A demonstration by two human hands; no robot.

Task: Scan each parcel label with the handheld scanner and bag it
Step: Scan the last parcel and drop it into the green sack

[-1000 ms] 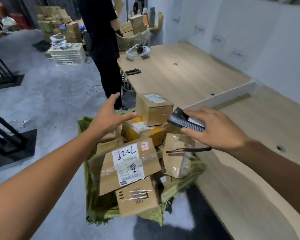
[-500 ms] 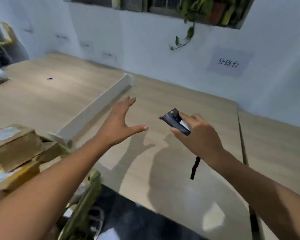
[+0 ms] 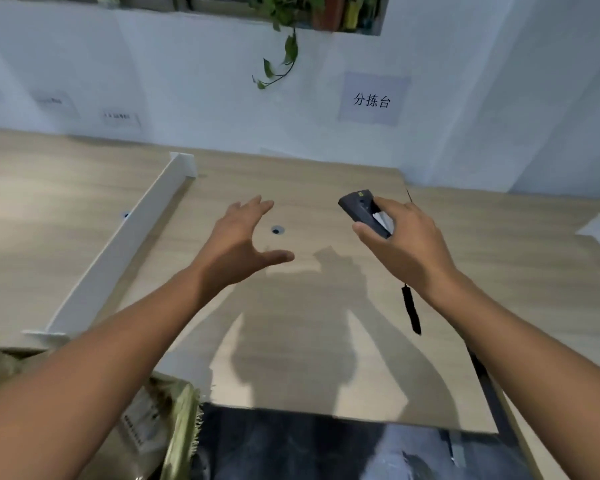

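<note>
Fingers (image 3: 386, 205) of my right hand (image 3: 407, 244) are curling round the scanner (image 3: 359, 210), its strap (image 3: 411, 310) dangling, above the counter (image 3: 309, 341). My left hand (image 3: 239, 240) is hovering alongside, spread and holding nothing. A labelled parcel (image 3: 137, 424) is lying in the green sack (image 3: 182, 410) at the counter's near-left corner.

The desk (image 3: 291, 181) was seen closely by one head-worn camera (wide-angle), faced forward and down toward the wall (image 3: 187, 81).

Left hand (image 3: 236, 244) and right hand (image 3: 407, 245) bare. Both forearms bare to near frame edge. Clothing cannot be made out.
</note>
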